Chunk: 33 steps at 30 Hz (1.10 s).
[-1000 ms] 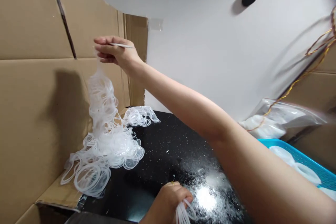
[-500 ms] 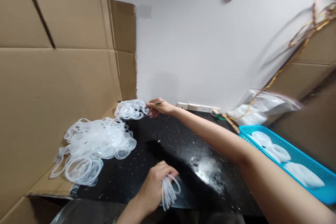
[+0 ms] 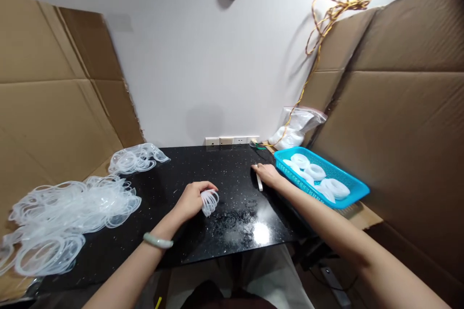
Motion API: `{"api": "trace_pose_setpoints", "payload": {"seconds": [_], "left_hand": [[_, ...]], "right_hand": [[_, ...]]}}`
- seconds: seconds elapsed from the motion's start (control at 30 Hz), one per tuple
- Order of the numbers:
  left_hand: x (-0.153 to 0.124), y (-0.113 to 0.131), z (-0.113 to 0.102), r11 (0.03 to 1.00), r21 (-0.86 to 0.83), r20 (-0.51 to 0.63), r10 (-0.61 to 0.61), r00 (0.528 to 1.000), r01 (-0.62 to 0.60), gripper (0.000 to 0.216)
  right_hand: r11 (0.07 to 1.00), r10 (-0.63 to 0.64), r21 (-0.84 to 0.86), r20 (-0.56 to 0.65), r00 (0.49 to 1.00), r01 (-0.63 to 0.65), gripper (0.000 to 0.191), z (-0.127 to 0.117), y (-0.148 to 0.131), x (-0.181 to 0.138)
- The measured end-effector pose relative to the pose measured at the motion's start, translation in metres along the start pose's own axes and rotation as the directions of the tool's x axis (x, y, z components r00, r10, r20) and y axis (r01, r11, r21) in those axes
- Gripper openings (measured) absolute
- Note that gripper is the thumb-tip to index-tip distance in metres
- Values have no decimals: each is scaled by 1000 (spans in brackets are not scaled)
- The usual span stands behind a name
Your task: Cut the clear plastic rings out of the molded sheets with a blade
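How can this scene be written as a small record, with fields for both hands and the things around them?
Left hand: holds bundle of translucent rings
Right hand: holds thin pale stick, left of blue basket
Basket contents: several white rounded pieces
Left side: large ring pile, smaller ring pile behind it
Behind basket: clear plastic bag, white contents
Surface: black table, pale specks scattered

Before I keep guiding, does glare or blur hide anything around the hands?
Head view: glare whitens the table toward its near edge, off the left hand and right hand; the held rings look fairly distinct; in the clear pile, loops blend together.
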<state>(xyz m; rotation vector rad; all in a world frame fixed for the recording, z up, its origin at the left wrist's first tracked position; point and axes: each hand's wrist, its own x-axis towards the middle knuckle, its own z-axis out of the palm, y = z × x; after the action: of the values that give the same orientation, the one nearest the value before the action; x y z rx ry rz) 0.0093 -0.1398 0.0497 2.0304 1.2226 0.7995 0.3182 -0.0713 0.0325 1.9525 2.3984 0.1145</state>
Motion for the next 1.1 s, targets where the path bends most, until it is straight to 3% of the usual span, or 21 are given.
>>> {"api": "trace_pose_setpoints", "payload": {"seconds": [0.13, 0.2, 0.27, 0.37, 0.43, 0.5, 0.63, 0.8, 1.1], "left_hand": [[33, -6, 14, 995, 39, -72, -86, 994, 89, 23], [43, -10, 18, 992, 17, -108, -124, 986, 126, 26], [49, -14, 22, 987, -37, -140, -163, 977, 159, 32], [54, -17, 28, 963, -175, -156, -234, 960, 206, 39], [54, -18, 31, 929, -290, -134, -278, 951, 230, 44], [51, -16, 33, 881, -405, -93, -305, 948, 244, 48], [45, -8, 25, 746, -606, 44, -314, 949, 275, 54], [46, -12, 6, 570, -733, 224, -313, 923, 372, 44], [54, -45, 6, 463, -770, 277, -379, 883, 440, 46]], "right_hand": [[999, 32, -12, -36, 999, -33, 53, -4, -1, -4], [999, 35, 23, -109, 993, -32, 52, -10, -13, -8], [985, -31, 159, -232, 972, 69, 41, -17, -35, -14], [846, -209, 389, -387, 898, 365, 32, -22, -78, -25], [812, -236, 403, -433, 870, 421, 32, -22, -103, -28], [823, -200, 403, -453, 869, 400, 23, -20, -117, -25], [765, -129, 516, -465, 876, 386, 16, -14, -116, -6], [647, -133, 623, -475, 870, 440, 8, -3, -100, 17], [585, -79, 705, -443, 893, 402, 9, 16, -102, 23]]}}
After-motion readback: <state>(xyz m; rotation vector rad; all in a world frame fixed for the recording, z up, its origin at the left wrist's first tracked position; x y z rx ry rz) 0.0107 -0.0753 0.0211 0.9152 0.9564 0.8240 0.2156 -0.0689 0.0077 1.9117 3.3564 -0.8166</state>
